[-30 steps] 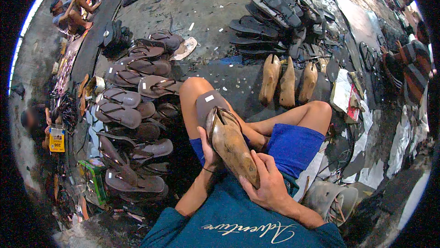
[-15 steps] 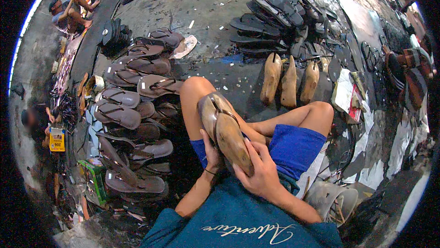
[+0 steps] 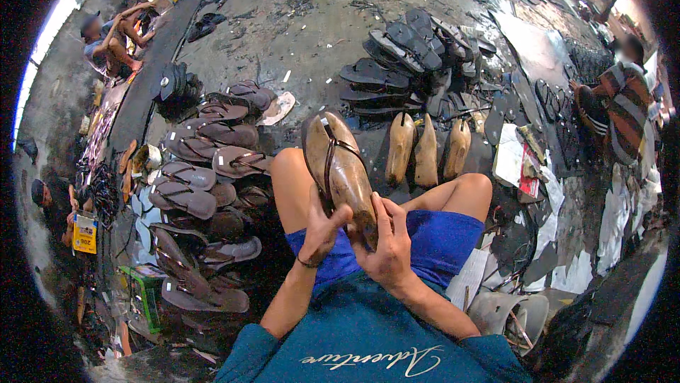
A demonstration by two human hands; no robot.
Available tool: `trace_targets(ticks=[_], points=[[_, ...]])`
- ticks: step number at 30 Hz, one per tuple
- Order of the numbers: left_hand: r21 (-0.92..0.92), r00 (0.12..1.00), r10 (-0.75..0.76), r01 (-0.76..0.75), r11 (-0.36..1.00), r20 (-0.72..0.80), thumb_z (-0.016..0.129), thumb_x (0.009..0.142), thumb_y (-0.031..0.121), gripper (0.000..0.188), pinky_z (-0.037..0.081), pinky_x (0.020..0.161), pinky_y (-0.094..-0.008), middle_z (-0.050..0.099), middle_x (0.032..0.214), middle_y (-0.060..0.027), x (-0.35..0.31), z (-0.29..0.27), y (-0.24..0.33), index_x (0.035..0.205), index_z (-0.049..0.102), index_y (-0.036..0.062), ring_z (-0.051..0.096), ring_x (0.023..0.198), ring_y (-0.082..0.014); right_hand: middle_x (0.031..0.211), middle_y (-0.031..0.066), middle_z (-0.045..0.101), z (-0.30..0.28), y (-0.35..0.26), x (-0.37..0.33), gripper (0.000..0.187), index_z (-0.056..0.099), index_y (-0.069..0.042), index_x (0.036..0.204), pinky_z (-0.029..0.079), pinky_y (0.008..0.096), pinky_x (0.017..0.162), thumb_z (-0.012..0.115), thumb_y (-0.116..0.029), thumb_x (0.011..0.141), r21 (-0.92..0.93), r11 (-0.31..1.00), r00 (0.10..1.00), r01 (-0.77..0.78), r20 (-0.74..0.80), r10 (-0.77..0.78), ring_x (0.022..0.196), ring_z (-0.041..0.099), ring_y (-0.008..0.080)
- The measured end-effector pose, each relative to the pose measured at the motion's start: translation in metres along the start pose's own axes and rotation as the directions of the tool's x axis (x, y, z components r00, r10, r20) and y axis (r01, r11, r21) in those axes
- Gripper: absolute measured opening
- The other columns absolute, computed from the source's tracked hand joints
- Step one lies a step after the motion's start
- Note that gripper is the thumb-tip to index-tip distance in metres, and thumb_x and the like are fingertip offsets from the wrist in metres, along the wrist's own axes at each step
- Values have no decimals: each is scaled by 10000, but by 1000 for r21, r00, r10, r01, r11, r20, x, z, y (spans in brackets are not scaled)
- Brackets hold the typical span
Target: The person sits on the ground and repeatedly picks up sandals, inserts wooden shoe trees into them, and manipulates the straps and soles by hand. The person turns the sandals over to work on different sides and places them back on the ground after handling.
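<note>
Sandal [image 3: 310, 139] at the frame's centre lies along a wooden last [image 3: 352, 181], its strap [image 3: 332, 143] across the top, so the strap seems fitted, with the last still in. Left hand [image 3: 324, 229] is clamped around its side and right hand [image 3: 387, 247] around the last's near end, some fingers hidden. Strapped sandals [image 3: 183, 199] crowd centre left; three bare lasts [image 3: 401, 148] are just right of upper centre.

Over my remote feed I saw a footwear workshop — a wooden last [image 3: 352, 179] sat under sandal straps [image 3: 333, 141], more lasts [image 3: 426, 153] stood on the grimy floor [image 3: 304, 36], brown sandals [image 3: 183, 199] lay heaped at left, black footwear [image 3: 402, 54] was piled beyond — and scraps [image 3: 550, 202] lay strewn near seated people [image 3: 627, 108].
</note>
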State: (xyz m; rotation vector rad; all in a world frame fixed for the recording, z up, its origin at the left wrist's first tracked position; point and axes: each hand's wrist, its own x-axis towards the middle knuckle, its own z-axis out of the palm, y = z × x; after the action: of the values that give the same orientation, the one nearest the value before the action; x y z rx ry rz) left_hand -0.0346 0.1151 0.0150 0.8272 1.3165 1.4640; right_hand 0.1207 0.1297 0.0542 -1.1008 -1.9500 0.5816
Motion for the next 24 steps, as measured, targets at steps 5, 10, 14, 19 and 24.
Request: trace_targets(ticks=[5,10,14,19,24], points=[[1,999,10,-10,1000,43,861,785,358,922,451,1040,-365,540,1269,-105,1,4,4,1446,317,14,542,1185,-220,1328,240,498,-3,-4,-12,902,406,48,1450,519,467,926,838,-252,717,11,997,985,-78,154,76,1139,589,389],[-264,975,-220,202,943,-41,782,857,375,809,453,1041,-362,556,1265,-100,-1,-5,15,1434,353,3,559,1177,-209,1344,243,512,-25,3,-8,1092,313,32,1489,490,465,992,902,-278,623,201,952,890,-232,438,124,1188,571,415],[-37,986,-166,165,986,-15,532,1010,442,527,461,1057,-392,601,1322,-70,9,-12,-16,1353,532,42,586,1204,-217,1309,227,569,-13,22,-22,1067,364,50,1456,499,409,1004,918,-258,597,77,981,881,-179,456,125,1189,602,369],[-188,958,-262,280,942,115,674,881,569,819,448,1042,-374,590,1266,-111,-9,-24,-5,1398,424,-15,577,1174,-203,1352,194,573,-25,21,-22,865,415,44,1434,460,369,1043,824,-332,770,217,976,905,-38,421,-58,1250,578,300],[-237,941,-239,296,925,240,813,484,800,1430,384,1112,-407,472,1427,-140,-78,2,66,1515,250,-16,482,1310,-248,1109,20,612,-48,10,-50,376,550,-21,1283,438,294,945,407,-309,1088,308,458,491,-834,792,363,1032,531,121]])
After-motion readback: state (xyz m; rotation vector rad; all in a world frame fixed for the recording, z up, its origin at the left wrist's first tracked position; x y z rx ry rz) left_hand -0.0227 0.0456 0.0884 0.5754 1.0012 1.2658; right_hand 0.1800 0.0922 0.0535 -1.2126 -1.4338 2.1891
